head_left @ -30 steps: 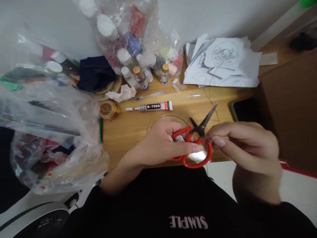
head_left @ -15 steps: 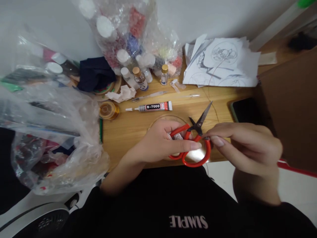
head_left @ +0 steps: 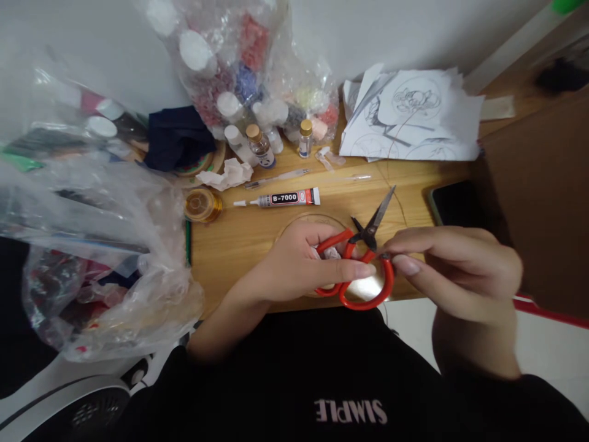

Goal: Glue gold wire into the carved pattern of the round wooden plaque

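My left hand (head_left: 299, 264) is closed around a pair of scissors (head_left: 368, 301) with red handles, its thumb lying across them. The dark blades are spread apart and point away from me. Thumb and forefinger of my right hand (head_left: 455, 270) pinch at the grey end of the right handle loop; whether a thin strand is also between them I cannot tell. Under my left hand lies a round hoop-like piece (head_left: 317, 218), mostly covered, with something whitish showing between the handles. A fine wire or thread (head_left: 399, 205) runs on the table just beyond my right fingers.
Beyond my hands lie a B-7000 glue tube (head_left: 288, 197), a pen (head_left: 278, 178) and small bottles (head_left: 261, 147). A spool (head_left: 202, 204) and plastic bags (head_left: 92, 215) are left. Right are drawn sheets (head_left: 414, 116), a phone (head_left: 455, 205) and a brown box (head_left: 538, 202).
The right handle loop of the scissors has shifted slightly to the right, and the blade tip a little upward. My hands have otherwise hardly moved.
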`<state>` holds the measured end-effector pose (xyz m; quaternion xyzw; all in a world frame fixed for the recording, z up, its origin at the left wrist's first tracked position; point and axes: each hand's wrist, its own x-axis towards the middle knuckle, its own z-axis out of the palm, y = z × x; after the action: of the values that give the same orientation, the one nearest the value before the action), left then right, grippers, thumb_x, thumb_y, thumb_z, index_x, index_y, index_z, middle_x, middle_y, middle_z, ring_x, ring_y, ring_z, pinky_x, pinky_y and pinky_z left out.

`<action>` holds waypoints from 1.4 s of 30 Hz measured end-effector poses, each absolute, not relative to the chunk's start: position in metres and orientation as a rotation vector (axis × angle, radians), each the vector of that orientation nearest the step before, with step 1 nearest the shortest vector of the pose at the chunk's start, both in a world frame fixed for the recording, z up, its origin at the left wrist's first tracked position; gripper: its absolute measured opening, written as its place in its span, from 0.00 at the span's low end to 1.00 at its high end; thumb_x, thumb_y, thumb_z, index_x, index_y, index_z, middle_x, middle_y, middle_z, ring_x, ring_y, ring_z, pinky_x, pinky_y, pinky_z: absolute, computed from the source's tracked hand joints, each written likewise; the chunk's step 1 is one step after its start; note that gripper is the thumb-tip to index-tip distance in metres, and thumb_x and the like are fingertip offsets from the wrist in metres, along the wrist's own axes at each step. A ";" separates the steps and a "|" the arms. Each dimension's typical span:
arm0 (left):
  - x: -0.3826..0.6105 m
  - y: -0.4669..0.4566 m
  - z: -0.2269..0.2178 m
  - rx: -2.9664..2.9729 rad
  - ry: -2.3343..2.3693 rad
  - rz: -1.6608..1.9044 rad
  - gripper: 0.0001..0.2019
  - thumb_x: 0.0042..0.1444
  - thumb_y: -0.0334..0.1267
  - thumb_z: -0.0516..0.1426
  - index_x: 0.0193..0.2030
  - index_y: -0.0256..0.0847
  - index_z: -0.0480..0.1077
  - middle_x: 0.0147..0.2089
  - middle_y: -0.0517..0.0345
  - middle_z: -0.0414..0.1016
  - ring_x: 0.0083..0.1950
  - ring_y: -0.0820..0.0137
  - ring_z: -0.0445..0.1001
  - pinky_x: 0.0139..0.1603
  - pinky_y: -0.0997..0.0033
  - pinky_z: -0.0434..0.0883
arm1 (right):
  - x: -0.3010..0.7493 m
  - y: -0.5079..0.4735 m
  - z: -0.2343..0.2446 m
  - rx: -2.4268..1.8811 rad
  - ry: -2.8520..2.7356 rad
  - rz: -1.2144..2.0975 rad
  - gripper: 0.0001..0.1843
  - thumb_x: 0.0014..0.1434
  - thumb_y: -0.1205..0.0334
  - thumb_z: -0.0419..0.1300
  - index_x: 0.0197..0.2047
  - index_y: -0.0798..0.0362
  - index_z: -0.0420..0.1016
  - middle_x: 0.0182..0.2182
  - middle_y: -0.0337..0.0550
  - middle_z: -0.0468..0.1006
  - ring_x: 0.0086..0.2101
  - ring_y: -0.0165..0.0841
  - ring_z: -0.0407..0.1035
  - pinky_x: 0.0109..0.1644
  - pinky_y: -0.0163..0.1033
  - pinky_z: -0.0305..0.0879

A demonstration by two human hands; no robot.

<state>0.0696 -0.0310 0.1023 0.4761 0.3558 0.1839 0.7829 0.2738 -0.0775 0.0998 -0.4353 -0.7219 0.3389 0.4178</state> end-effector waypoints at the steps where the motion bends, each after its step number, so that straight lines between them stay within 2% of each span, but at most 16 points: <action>1: 0.069 -0.031 0.103 1.036 0.777 0.402 0.16 0.47 0.39 0.67 0.23 0.37 0.63 0.22 0.68 0.59 0.25 0.80 0.56 0.24 0.79 0.54 | 0.275 -0.077 0.099 -1.080 -1.819 0.851 0.08 0.59 0.71 0.62 0.39 0.48 0.77 0.28 0.36 0.80 0.26 0.27 0.73 0.26 0.32 0.68; 11: 0.070 -0.035 0.108 1.135 0.868 0.409 0.13 0.48 0.38 0.66 0.24 0.38 0.66 0.23 0.67 0.61 0.25 0.80 0.56 0.24 0.78 0.55 | 0.278 -0.077 0.101 -1.107 -1.950 0.742 0.09 0.60 0.72 0.60 0.38 0.48 0.75 0.26 0.36 0.78 0.25 0.28 0.72 0.25 0.33 0.65; 16: 0.071 -0.037 0.105 0.974 0.811 0.356 0.16 0.46 0.44 0.67 0.24 0.38 0.66 0.22 0.67 0.60 0.25 0.80 0.56 0.23 0.78 0.54 | 0.274 -0.079 0.099 -1.094 -1.821 0.872 0.08 0.59 0.73 0.60 0.35 0.49 0.75 0.24 0.34 0.77 0.23 0.26 0.70 0.24 0.32 0.64; 20: 0.075 -0.036 0.097 0.868 0.759 0.373 0.18 0.44 0.47 0.69 0.25 0.37 0.68 0.23 0.66 0.63 0.25 0.79 0.59 0.25 0.78 0.57 | 0.269 -0.082 0.094 -1.106 -1.585 1.044 0.08 0.62 0.70 0.59 0.34 0.50 0.77 0.24 0.35 0.77 0.24 0.26 0.71 0.25 0.31 0.66; 26: 0.076 -0.035 0.089 0.755 0.631 0.411 0.12 0.45 0.40 0.70 0.28 0.35 0.73 0.26 0.65 0.69 0.27 0.80 0.64 0.29 0.79 0.63 | 0.268 -0.082 0.090 -1.072 -1.498 1.182 0.06 0.62 0.66 0.61 0.33 0.52 0.78 0.24 0.37 0.77 0.23 0.26 0.70 0.25 0.29 0.66; 34: 0.077 -0.035 0.089 0.765 0.712 0.373 0.17 0.41 0.45 0.71 0.29 0.35 0.73 0.27 0.62 0.71 0.28 0.79 0.65 0.29 0.77 0.64 | 0.276 -0.082 0.086 -1.046 -1.533 1.162 0.07 0.62 0.66 0.60 0.38 0.49 0.81 0.27 0.38 0.80 0.26 0.29 0.74 0.27 0.31 0.70; 42: 0.075 -0.037 0.096 0.859 0.783 0.376 0.16 0.45 0.45 0.68 0.25 0.37 0.69 0.23 0.67 0.62 0.24 0.80 0.57 0.24 0.78 0.54 | 0.272 -0.080 0.093 -1.084 -1.642 1.026 0.07 0.59 0.72 0.62 0.35 0.50 0.78 0.25 0.35 0.78 0.23 0.24 0.70 0.24 0.28 0.67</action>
<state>0.0750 -0.0366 0.0960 0.4035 0.3678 0.1766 0.8190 0.2725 -0.0801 0.0927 -0.4375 -0.6628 0.4139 0.4450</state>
